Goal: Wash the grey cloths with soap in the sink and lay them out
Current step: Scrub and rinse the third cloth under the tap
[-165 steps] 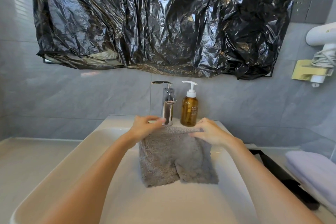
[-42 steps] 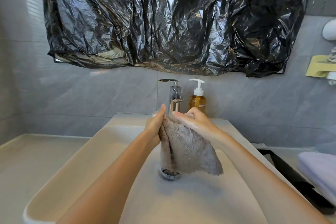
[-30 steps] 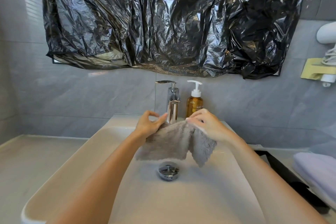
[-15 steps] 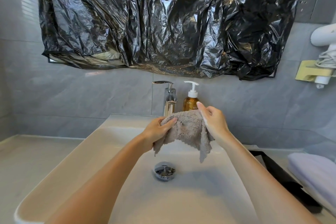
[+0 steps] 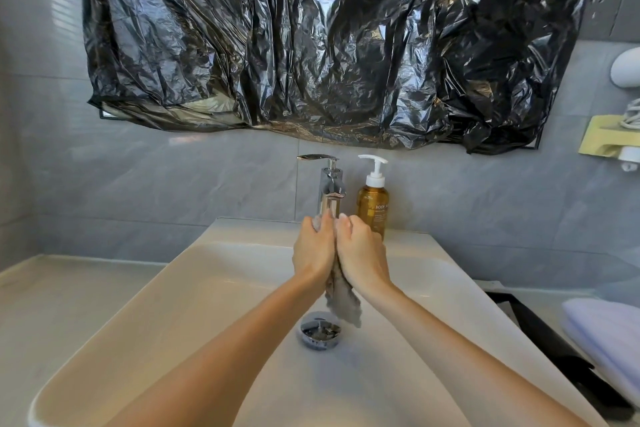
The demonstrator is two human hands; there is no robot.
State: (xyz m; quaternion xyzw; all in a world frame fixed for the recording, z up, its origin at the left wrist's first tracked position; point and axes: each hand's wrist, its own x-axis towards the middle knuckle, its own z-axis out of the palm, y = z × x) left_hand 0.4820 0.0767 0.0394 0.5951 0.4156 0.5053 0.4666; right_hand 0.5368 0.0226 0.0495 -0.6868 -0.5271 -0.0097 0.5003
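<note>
Evidently the person is working the grey cloth [image 5: 341,303] between both palms, holding it over the middle of the sink [image 5: 194,291], just on the near side of the faucet [image 5: 330,189]. The left hand [image 5: 313,248] and the right hand [image 5: 362,255] are pressing against each other with the cloth sandwiched upright between them. The fingers of each hand are curling in and clamping on the bunched fabric, though the fingertips are lying on the far side and are mostly hidden.

Only a crumpled tail of the cloth is hanging out below the wrists, dangling directly above the drain [image 5: 319,331], and a small tuft is showing at the top of the left hand. Holding it there seems sensible: anything squeezed out is going to drip into the sink rather than onto the counter [image 5: 52,305]. I cannot tell whether water is running.

The amber soap bottle [image 5: 373,208] is standing just right of the faucet at the far rim, within easy reach for a pump. This looks like the scrubbing or wringing step, with laying out not yet begun. A folded pale towel [image 5: 609,333] is lying at the right, well apart from the sink.
</note>
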